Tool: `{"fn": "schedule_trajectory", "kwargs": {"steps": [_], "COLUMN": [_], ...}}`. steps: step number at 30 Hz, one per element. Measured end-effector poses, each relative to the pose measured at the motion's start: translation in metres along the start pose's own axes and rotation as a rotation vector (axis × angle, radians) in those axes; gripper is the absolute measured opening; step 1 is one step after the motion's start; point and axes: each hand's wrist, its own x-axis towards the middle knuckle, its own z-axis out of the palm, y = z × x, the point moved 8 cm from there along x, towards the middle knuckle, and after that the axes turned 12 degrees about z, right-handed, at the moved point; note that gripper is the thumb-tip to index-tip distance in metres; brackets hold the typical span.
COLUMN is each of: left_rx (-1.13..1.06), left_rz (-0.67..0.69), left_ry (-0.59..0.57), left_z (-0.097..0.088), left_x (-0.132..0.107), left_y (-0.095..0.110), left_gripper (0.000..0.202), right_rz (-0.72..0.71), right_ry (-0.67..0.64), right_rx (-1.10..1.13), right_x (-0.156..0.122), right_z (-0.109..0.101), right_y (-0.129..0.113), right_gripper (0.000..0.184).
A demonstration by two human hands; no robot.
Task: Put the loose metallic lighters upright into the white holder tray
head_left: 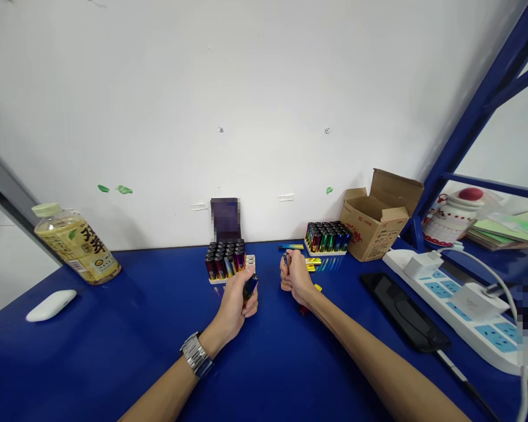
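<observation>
My left hand (237,299) is closed around a dark blue lighter (250,286), just in front of a white tray of upright lighters (226,258). A metal watch sits on that wrist. My right hand (294,274) is a closed fist gripping another small lighter (286,258) whose top pokes out above the fingers. Behind the right hand stands a second tray of coloured lighters (328,236). A few loose yellow and blue lighters (312,262) lie on the blue table (127,328) between that tray and my right hand.
A tea bottle (77,243) lies at the left, with a white oval object (50,305) near it. An open cardboard box (378,217), a black phone (405,310) and a white power strip (457,305) are at the right. A blue shelf frame (475,117) rises at the right.
</observation>
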Motion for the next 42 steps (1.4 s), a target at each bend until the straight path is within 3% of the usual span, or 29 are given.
{"fn": "schedule_trajectory", "kwargs": {"steps": [7, 15, 18, 22, 25, 28, 33, 42], "left_rx": [0.023, 0.100, 0.083, 0.130, 0.363, 0.747, 1.220, 1.495], "left_rz": [-0.044, 0.008, 0.070, 0.270, 0.436, 0.625, 0.954, 1.073], "left_ry": [0.141, 0.130, 0.066, 0.015, 0.000, 0.050, 0.056, 0.031], "left_z": [-0.008, -0.007, -0.002, -0.003, -0.009, -0.015, -0.007, -0.013], "left_x": [-0.003, -0.002, 0.002, 0.007, 0.008, 0.005, -0.006, -0.001], "left_y": [-0.001, -0.003, 0.004, 0.030, 0.050, 0.071, 0.093, 0.082], "left_gripper": [0.040, 0.041, 0.044, 0.041, 0.035, 0.026, 0.015, 0.019], "right_rz": [-0.012, -0.048, -0.058, -0.072, -0.080, -0.087, -0.109, -0.135], "right_ry": [-0.084, -0.122, -0.138, -0.143, -0.147, -0.154, -0.175, -0.197], "right_rx": [-0.082, -0.105, -0.117, -0.139, -0.157, -0.174, -0.200, -0.248], "right_x": [0.005, 0.007, 0.005, 0.003, 0.002, 0.002, 0.003, 0.002], "right_z": [0.006, 0.008, 0.009, 0.010, 0.011, 0.011, 0.012, 0.013], "right_y": [0.004, 0.004, 0.003, 0.001, 0.001, 0.001, 0.000, 0.001], "right_gripper": [0.055, 0.056, 0.055, 0.055, 0.055, 0.055, 0.056, 0.058]}}
